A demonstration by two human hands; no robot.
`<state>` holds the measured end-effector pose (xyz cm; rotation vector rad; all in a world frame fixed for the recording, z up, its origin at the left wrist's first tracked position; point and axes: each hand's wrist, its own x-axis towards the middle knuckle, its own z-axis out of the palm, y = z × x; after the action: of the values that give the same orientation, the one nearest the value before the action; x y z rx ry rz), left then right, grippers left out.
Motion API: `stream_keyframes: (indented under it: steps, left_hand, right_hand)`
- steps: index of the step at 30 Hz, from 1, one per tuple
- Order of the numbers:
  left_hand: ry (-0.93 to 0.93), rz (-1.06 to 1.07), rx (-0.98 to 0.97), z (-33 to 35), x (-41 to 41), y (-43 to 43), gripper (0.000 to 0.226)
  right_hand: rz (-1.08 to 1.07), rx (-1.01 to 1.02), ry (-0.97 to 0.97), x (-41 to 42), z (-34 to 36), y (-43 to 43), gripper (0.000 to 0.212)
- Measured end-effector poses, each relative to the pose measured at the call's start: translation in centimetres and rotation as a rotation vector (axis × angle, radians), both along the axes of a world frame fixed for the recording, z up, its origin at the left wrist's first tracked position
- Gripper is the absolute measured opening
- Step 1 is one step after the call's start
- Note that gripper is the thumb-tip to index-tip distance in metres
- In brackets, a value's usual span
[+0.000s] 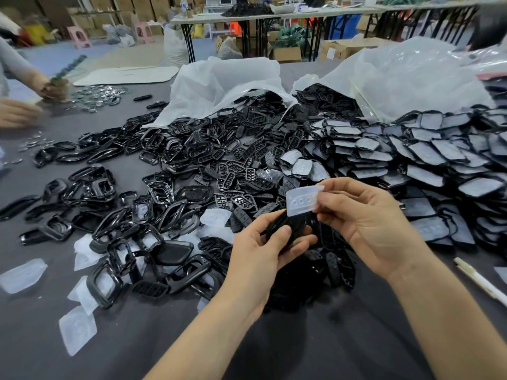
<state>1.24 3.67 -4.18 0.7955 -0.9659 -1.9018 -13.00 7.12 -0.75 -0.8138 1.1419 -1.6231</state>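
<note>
At nine o'clock, another person's hands (16,112), two of them, were over the dark grey counter (55,360). Three loose pads (23,275) lay at seven o'clock, beside black frames (109,223) heaped past counting. At the centre, the left grip (260,250) curled round one black shell (290,229). The right grip (367,223) pinched one clear button pad (303,200) between thumb and fingers, touching the shell's top edge. Two white bags (219,80) gaped at twelve o'clock, and one pen (480,283) lay at four. Folding tables (247,18) and cardboard boxes (286,53) filled the room beyond.
</note>
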Motion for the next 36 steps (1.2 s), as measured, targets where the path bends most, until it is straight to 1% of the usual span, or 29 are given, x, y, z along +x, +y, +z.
stream_keyframes:
  steps: [6, 10, 13, 16, 20, 23, 31, 34, 36]
  left_hand:
    - [-0.022, -0.009, -0.045, -0.20, 0.07, -0.01, 0.027]
    - [-0.059, 0.013, -0.102, -0.18, 0.16, -0.06, 0.024]
    - [-0.092, 0.059, -0.182, -0.07, 0.27, -0.17, 0.024]
    - [-0.119, 0.109, -0.278, 0.07, 0.33, -0.19, 0.028]
    - [-0.132, 0.156, -0.349, 0.03, 0.31, -0.27, 0.035]
    - [-0.143, 0.159, -0.373, -0.18, 0.35, -0.43, 0.034]
    - [-0.169, 0.156, -0.409, -0.09, 0.41, -0.40, 0.038]
    - [-0.175, 0.155, -0.411, -0.11, 0.48, -0.37, 0.040]
    - [-0.183, 0.152, -0.421, -0.17, 0.51, -0.37, 0.038]
  right_hand:
    - [0.026, 0.012, 0.001, 0.31, 0.05, 0.04, 0.013]
    - [0.045, -0.010, 0.029, 0.31, 0.06, 0.06, 0.012]
    - [0.055, -0.035, 0.052, 0.27, 0.20, 0.13, 0.009]
    - [0.088, -0.059, 0.116, 0.26, 0.40, 0.29, 0.007]
    - [0.122, -0.087, 0.162, 0.37, 0.27, 0.29, 0.010]
    - [0.124, -0.094, 0.157, 0.46, 0.09, 0.18, 0.017]
    - [0.111, -0.085, 0.161, 0.71, 0.04, 0.14, 0.007]
    - [0.107, -0.082, 0.167, 0.64, -0.01, 0.16, 0.006]
    - [0.100, -0.076, 0.179, 0.67, 0.00, 0.11, 0.007]
